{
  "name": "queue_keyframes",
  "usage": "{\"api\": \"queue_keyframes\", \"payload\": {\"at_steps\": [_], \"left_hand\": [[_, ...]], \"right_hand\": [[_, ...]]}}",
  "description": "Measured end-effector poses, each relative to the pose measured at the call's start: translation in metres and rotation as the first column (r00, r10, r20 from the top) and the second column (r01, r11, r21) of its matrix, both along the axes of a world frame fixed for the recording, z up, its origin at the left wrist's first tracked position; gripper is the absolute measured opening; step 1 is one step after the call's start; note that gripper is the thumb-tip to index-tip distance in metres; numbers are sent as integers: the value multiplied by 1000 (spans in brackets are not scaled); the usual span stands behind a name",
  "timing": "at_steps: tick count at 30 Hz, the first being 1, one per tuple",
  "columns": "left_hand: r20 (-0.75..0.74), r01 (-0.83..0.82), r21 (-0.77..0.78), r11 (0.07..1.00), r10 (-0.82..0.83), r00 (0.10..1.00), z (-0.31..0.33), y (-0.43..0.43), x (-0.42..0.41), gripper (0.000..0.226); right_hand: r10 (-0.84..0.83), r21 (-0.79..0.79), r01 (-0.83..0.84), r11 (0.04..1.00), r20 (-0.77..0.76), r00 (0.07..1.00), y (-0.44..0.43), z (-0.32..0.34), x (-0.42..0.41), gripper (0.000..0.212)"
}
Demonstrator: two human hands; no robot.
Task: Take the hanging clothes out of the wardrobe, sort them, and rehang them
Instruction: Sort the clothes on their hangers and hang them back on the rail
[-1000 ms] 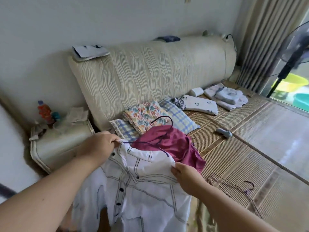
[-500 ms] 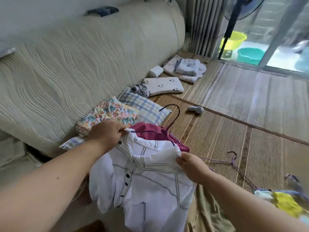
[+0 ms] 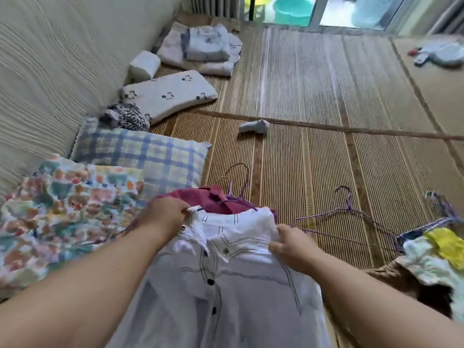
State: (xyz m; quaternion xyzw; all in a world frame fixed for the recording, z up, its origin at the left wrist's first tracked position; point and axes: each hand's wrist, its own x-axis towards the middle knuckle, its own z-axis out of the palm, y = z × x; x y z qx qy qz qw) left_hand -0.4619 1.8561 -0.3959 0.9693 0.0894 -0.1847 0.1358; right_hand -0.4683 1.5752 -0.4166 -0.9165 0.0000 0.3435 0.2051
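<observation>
A white shirt (image 3: 226,285) with dark stitching and dark buttons hangs low over the bed's near edge. My left hand (image 3: 165,214) pinches its left shoulder by the collar. My right hand (image 3: 292,244) grips its right shoulder. Just behind it lies a maroon garment (image 3: 200,199) on a purple wire hanger (image 3: 241,179), partly covered by the white shirt. An empty purple hanger (image 3: 346,212) lies on the straw mat (image 3: 326,159) to the right. More clothes (image 3: 437,252), yellow, white and brown, are heaped at the right edge.
Pillows (image 3: 140,154), one checked and one floral, lie left against the padded headboard (image 3: 62,59). Further back sit a printed pillow (image 3: 168,95), folded laundry (image 3: 206,46) and a small white device (image 3: 253,126). A teal basin (image 3: 292,11) stands beyond the glass door.
The view has swung right and down. Both hands have lowered the white shirt closer over the maroon garment, keeping the same grips on its shoulders.
</observation>
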Motion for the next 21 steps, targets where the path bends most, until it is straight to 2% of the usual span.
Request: {"api": "queue_keyframes", "payload": {"at_steps": [4,8,10,12,15,18,21], "left_hand": [[-58,17,65,998,-13,998,-67,12,23,20],[-68,-17,80,997,22,997,-103,23,36,19],[-50,-43,93,995,48,998,-112,26,37,19],[-33,-73,134,988,78,996,-114,26,37,21],[-51,-104,158,982,114,992,-106,15,35,29],[-106,-17,132,991,32,994,-86,-13,31,47],[-92,112,11,994,-110,990,-54,-62,22,53]], "right_hand": [[66,-27,-68,997,-63,996,15,-59,13,52],[90,9,-90,996,-95,991,21,-96,23,56],[82,33,-78,996,-121,989,23,-104,26,68],[91,51,-84,995,-138,986,24,-103,25,77],[118,60,-113,992,-96,988,19,-90,13,77],[121,71,-119,990,-24,992,3,-61,-1,71],[71,45,-73,996,51,996,-18,-27,-15,72]]}}
